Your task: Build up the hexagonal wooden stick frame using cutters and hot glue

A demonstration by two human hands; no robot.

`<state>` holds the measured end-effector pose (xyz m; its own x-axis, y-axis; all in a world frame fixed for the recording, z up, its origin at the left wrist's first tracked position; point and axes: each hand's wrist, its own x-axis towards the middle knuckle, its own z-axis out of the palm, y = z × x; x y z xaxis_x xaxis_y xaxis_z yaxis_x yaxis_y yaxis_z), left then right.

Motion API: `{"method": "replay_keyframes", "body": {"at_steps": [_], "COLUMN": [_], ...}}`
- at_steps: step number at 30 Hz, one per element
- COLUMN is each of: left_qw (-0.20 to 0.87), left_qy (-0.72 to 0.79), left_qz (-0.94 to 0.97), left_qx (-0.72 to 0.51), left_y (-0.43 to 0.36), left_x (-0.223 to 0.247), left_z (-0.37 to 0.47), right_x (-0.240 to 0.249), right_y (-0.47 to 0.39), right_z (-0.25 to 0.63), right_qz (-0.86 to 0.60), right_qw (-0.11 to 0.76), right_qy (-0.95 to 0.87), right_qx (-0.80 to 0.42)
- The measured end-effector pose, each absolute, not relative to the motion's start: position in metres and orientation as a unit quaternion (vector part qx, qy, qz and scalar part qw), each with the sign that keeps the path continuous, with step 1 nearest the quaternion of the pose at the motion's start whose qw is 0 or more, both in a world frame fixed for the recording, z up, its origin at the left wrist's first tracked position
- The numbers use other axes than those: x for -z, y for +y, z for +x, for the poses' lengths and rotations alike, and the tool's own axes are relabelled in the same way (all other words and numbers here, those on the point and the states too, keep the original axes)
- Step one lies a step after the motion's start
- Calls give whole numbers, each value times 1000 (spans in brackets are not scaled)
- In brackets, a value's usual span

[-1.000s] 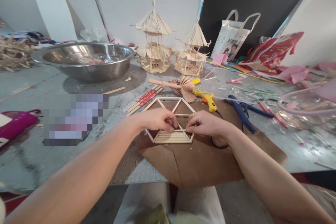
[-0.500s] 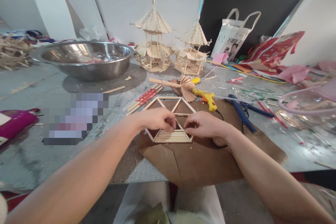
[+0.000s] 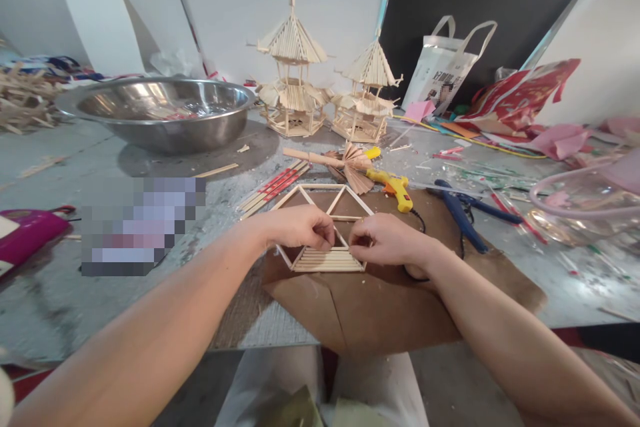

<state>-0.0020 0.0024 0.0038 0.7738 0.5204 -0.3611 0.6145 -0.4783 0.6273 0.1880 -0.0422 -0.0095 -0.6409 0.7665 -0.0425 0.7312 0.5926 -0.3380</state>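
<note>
A hexagonal frame of thin wooden sticks (image 3: 323, 187) lies flat on a piece of brown cardboard (image 3: 320, 310). Its near section is filled with several parallel sticks (image 3: 327, 262). My left hand (image 3: 305, 227) is closed in a pinch at the topmost stick of that row, above the middle of the frame. Close by on the right, my right hand (image 3: 383, 238) pinches at the same stick's right end. The fingertips partly cover the stick and the frame's centre. A yellow glue gun (image 3: 397, 190) rests just beyond my right hand.
Two stick pagodas (image 3: 293, 47) (image 3: 367, 73) stand at the back. A steel basin (image 3: 200, 130) and a blurred-out phone-like slab (image 3: 145, 227) are on the left. Blue pliers (image 3: 463, 220), a clear tub (image 3: 585, 217) and scraps lie right. Red-banded sticks (image 3: 275, 188) lie beyond the frame.
Almost nothing differs. My right hand has shifted very slightly left and down along the stick row; my left hand stays in place.
</note>
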Motion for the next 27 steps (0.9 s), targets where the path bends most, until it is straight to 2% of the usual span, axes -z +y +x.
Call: {"method": "replay_keyframes", "body": {"at_steps": [27], "left_qw": [384], "left_qy": [330], "left_qz": [860], "left_qx": [65], "left_y": [2], "left_x": [-4], "left_z": [-3], "right_x": [12], "right_y": [-41], "right_z": [189], "right_qz": [-415], "right_qw": [54], "right_qy": [-894], "right_qx": [-160]}}
